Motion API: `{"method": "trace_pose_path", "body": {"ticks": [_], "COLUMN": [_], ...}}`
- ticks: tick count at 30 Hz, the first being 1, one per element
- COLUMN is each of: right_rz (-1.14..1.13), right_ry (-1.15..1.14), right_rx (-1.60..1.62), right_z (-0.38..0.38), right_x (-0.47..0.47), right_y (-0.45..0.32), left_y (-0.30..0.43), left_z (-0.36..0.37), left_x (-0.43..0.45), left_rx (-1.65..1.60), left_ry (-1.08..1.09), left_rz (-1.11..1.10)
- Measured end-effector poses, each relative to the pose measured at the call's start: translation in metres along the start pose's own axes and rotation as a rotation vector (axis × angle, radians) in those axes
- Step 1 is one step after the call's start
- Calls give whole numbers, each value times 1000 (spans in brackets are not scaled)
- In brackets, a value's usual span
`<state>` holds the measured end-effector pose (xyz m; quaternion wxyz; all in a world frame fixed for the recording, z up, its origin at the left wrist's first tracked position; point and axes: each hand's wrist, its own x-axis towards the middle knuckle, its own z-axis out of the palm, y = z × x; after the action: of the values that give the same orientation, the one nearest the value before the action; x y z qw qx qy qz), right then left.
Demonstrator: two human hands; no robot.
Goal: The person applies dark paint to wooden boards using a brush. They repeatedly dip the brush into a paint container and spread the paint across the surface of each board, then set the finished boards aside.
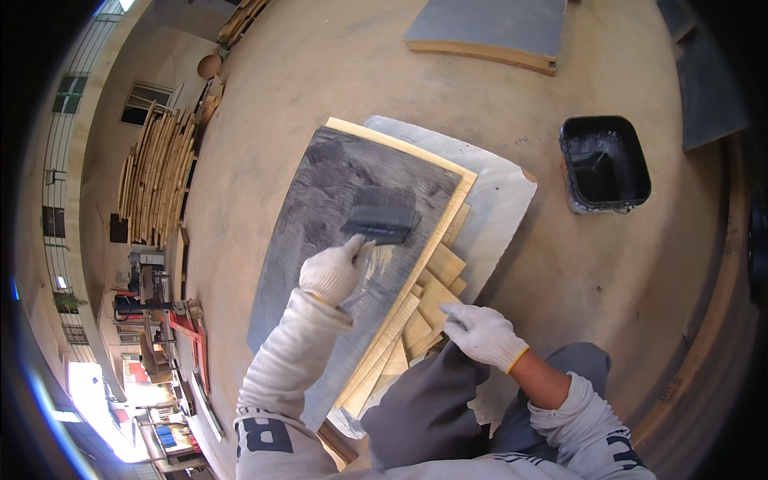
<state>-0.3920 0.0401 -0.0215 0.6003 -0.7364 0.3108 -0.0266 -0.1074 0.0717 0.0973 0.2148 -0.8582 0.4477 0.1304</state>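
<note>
My left hand [332,273], in a white knit glove, grips a wide, dark-coated brush [384,225], blurred and lying against the upper face of a wooden board [324,198]. Dark grey coating covers most of that face, with a paler bare streak just below the brush. My right hand [480,335], gloved too, rests by my knee at the right edge of the wood pieces, its fingers curled; whether it holds anything is unclear. Thin unpainted wood sheets [435,294] lie fanned out beneath the board, on a grey slab [501,198].
A black square bucket [606,165] with dark liquid stands on the floor at right. A stack of grey-topped boards [486,24] lies beyond the slab. More dark panels [711,90] are at far right. Wooden poles [156,180] are piled at left.
</note>
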Motion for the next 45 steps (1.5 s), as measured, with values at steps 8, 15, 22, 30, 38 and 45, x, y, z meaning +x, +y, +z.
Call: {"method": "trace_pose_path", "body": {"ticks": [8,15,22,30,38,45], "right_rz": [-20,-6,-3,-6,6,-11], "right_ry": [-45,-7,-93,-140,-104,-87], "right_rx": [-7,5,46,24,7,16], "right_z": [4,0,5,9,10,3], "right_x": [14,12,17,17,18,22], "right_y": [-11,4,-21,-20,-13,-1], "left_y": [-29,-71,-40,-43,-47,-59], "left_z": [5,46,35,8,5,20], "left_x": [6,-91,-62,-51,-60,-72], "left_rx": [-40,54,-43,14,19,18], "left_ry": [160,-98,-24,-108,-101,-130], "left_rz": [-12,-105,-160,-173,-177,-228]}}
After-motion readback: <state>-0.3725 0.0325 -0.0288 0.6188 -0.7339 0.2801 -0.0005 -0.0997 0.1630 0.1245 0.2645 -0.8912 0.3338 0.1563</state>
